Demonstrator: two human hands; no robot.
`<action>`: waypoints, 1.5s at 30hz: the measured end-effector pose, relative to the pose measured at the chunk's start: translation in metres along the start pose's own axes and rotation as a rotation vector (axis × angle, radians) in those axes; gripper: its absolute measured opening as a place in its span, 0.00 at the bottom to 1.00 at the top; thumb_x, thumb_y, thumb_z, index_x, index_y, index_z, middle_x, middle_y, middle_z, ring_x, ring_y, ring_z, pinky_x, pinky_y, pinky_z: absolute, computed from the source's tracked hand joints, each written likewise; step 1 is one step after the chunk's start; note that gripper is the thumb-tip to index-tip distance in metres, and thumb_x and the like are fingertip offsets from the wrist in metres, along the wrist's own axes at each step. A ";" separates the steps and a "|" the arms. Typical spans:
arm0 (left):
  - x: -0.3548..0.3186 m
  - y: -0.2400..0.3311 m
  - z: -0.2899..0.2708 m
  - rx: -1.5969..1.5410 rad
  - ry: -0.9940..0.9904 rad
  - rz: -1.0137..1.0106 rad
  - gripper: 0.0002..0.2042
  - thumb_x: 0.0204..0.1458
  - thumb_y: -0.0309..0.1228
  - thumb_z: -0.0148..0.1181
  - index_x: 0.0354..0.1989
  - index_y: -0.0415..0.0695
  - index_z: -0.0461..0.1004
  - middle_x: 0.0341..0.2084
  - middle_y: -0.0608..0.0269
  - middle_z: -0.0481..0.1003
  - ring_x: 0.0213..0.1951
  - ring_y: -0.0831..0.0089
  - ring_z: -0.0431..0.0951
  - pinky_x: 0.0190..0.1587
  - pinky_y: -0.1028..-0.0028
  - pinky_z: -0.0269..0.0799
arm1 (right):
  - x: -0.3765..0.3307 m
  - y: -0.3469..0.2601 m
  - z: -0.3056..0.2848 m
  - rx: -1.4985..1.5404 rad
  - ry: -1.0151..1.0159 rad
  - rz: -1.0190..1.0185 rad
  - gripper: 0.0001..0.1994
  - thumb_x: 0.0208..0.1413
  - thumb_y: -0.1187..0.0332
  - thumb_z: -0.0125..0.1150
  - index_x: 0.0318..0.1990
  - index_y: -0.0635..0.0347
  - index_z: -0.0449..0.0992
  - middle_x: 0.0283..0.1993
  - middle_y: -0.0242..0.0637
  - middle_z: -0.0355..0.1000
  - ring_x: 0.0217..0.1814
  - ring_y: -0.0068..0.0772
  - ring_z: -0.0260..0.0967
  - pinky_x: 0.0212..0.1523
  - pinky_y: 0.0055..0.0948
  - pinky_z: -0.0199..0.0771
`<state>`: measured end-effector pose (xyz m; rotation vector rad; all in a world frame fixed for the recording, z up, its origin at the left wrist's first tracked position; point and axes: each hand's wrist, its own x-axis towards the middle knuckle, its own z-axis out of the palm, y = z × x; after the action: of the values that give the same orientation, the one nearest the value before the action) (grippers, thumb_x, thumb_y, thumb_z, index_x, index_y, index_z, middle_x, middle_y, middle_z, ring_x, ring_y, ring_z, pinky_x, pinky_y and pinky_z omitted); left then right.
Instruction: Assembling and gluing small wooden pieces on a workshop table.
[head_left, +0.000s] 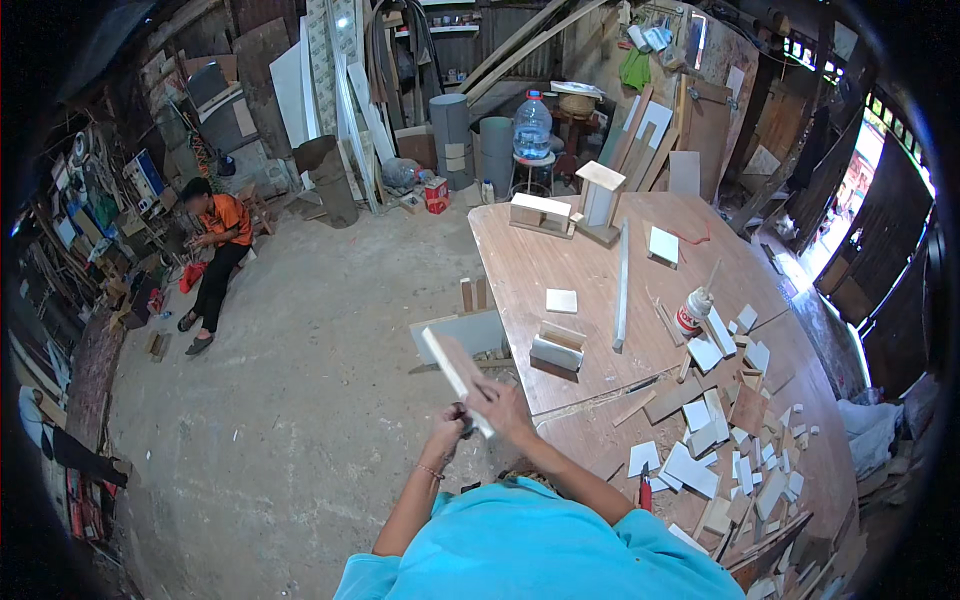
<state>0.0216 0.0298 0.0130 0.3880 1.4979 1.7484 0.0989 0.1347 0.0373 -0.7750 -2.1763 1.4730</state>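
In front of my body, to the left of the table, I hold a pale wooden board [450, 362] with a white edge, tilted up toward the upper left. My right hand [507, 412] is wrapped round its lower part. At the board's lower end my left hand [444, 437] is closed, with something small and dark in its fingers that I cannot make out. Close by on the table stand a small box-like wooden piece [557, 350] and a flat white-topped block [562, 300].
On the wooden table [530, 275] lie a long metal strip [621, 285], a glue bottle [694, 310], a red-handled tool [645, 490] and several white offcuts [692, 470]. Assembled wooden pieces [599, 195] stand at its far end. A person in orange [225, 220] sits at the far left.
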 end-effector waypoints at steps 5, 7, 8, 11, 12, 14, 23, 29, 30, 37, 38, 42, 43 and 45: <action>0.008 -0.019 -0.004 -0.073 -0.077 0.025 0.03 0.40 0.20 0.47 0.22 0.40 0.68 0.15 0.71 0.64 0.17 0.82 0.61 0.19 0.81 0.56 | 0.010 -0.011 -0.007 -0.109 0.069 0.070 0.26 0.38 0.50 0.59 0.44 0.56 0.71 0.40 0.45 0.71 0.40 0.37 0.70 0.40 0.30 0.67; 0.009 -0.013 -0.007 -0.106 -0.055 0.035 0.03 0.39 0.19 0.47 0.21 0.41 0.68 0.15 0.73 0.63 0.17 0.83 0.60 0.19 0.82 0.55 | -0.003 0.005 0.003 -0.026 0.024 -0.010 0.26 0.38 0.49 0.58 0.46 0.52 0.71 0.41 0.44 0.70 0.40 0.42 0.69 0.41 0.33 0.67; 0.005 -0.001 -0.009 -0.061 0.008 0.013 0.03 0.40 0.19 0.47 0.21 0.40 0.68 0.15 0.72 0.63 0.17 0.83 0.61 0.19 0.82 0.55 | -0.011 0.006 0.006 -0.027 0.023 -0.014 0.26 0.38 0.49 0.58 0.46 0.52 0.71 0.41 0.44 0.70 0.40 0.42 0.69 0.41 0.33 0.67; 0.008 -0.004 -0.010 0.019 0.043 0.018 0.03 0.41 0.19 0.48 0.22 0.39 0.69 0.15 0.71 0.65 0.17 0.82 0.62 0.19 0.82 0.56 | -0.015 0.005 0.008 -0.047 0.011 -0.018 0.26 0.39 0.51 0.59 0.46 0.54 0.71 0.43 0.43 0.69 0.44 0.40 0.68 0.44 0.29 0.66; 0.008 -0.011 -0.010 0.054 0.014 0.043 0.03 0.41 0.20 0.48 0.22 0.39 0.69 0.15 0.70 0.65 0.17 0.82 0.63 0.18 0.82 0.56 | -0.011 0.005 0.006 -0.047 0.011 -0.020 0.26 0.39 0.51 0.59 0.46 0.54 0.71 0.43 0.43 0.69 0.44 0.40 0.68 0.44 0.29 0.66; 0.005 -0.016 -0.004 0.028 -0.108 0.050 0.03 0.42 0.20 0.49 0.22 0.39 0.70 0.16 0.69 0.66 0.17 0.82 0.63 0.18 0.81 0.56 | 0.006 -0.002 -0.004 0.008 0.093 0.071 0.26 0.38 0.53 0.61 0.44 0.60 0.71 0.44 0.45 0.69 0.43 0.37 0.69 0.43 0.28 0.66; -0.001 0.004 0.001 0.026 0.018 0.025 0.06 0.39 0.20 0.46 0.25 0.37 0.70 0.16 0.70 0.66 0.17 0.82 0.61 0.19 0.82 0.54 | -0.026 -0.006 0.000 -0.209 0.072 -0.138 0.27 0.38 0.52 0.59 0.46 0.58 0.70 0.44 0.48 0.68 0.44 0.41 0.68 0.43 0.30 0.66; -0.004 -0.006 0.014 0.144 -0.089 0.020 0.05 0.38 0.20 0.46 0.21 0.38 0.70 0.14 0.70 0.65 0.16 0.81 0.62 0.19 0.79 0.56 | 0.008 -0.016 -0.014 -0.097 0.061 0.076 0.25 0.38 0.54 0.61 0.45 0.56 0.71 0.44 0.46 0.68 0.46 0.40 0.67 0.45 0.30 0.65; -0.002 -0.010 0.011 0.144 -0.088 0.023 0.05 0.38 0.20 0.46 0.21 0.38 0.70 0.14 0.70 0.65 0.16 0.81 0.62 0.19 0.79 0.56 | 0.010 -0.017 -0.014 -0.123 0.060 0.078 0.25 0.38 0.54 0.61 0.45 0.57 0.71 0.45 0.46 0.68 0.46 0.39 0.67 0.45 0.30 0.65; 0.000 -0.002 -0.001 0.043 0.063 -0.012 0.05 0.40 0.21 0.47 0.24 0.37 0.70 0.16 0.70 0.65 0.17 0.82 0.61 0.18 0.80 0.54 | -0.006 0.020 0.010 -0.059 -0.001 -0.064 0.26 0.38 0.55 0.60 0.46 0.60 0.70 0.45 0.45 0.68 0.45 0.36 0.67 0.44 0.29 0.66; -0.002 -0.005 0.002 0.069 0.032 -0.011 0.06 0.40 0.19 0.45 0.26 0.37 0.69 0.17 0.71 0.66 0.17 0.82 0.61 0.19 0.81 0.54 | -0.003 0.030 0.013 0.056 -0.021 0.010 0.25 0.38 0.59 0.62 0.46 0.61 0.70 0.47 0.44 0.67 0.46 0.34 0.67 0.46 0.28 0.65; -0.006 -0.014 0.014 0.093 -0.116 -0.011 0.03 0.42 0.22 0.50 0.23 0.36 0.70 0.15 0.69 0.66 0.17 0.82 0.62 0.18 0.80 0.55 | 0.014 -0.019 -0.015 -0.111 0.061 0.139 0.25 0.38 0.53 0.60 0.44 0.59 0.72 0.43 0.46 0.69 0.44 0.42 0.68 0.43 0.30 0.66; -0.005 -0.015 0.014 0.096 -0.096 -0.010 0.02 0.41 0.21 0.50 0.23 0.36 0.69 0.16 0.69 0.66 0.17 0.82 0.62 0.19 0.80 0.56 | 0.013 -0.017 -0.015 -0.120 0.057 0.133 0.26 0.38 0.52 0.60 0.43 0.59 0.72 0.44 0.46 0.69 0.44 0.41 0.67 0.43 0.29 0.66; 0.004 -0.029 0.001 0.099 -0.059 0.012 0.02 0.41 0.21 0.50 0.23 0.36 0.69 0.16 0.69 0.66 0.17 0.81 0.62 0.19 0.80 0.56 | 0.007 -0.014 -0.009 -0.101 0.041 0.086 0.26 0.38 0.53 0.61 0.44 0.59 0.71 0.44 0.46 0.69 0.45 0.41 0.67 0.44 0.29 0.65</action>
<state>0.0295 0.0332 -0.0151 0.4964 1.5466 1.6614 0.0963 0.1415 0.0542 -0.9355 -2.2255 1.3836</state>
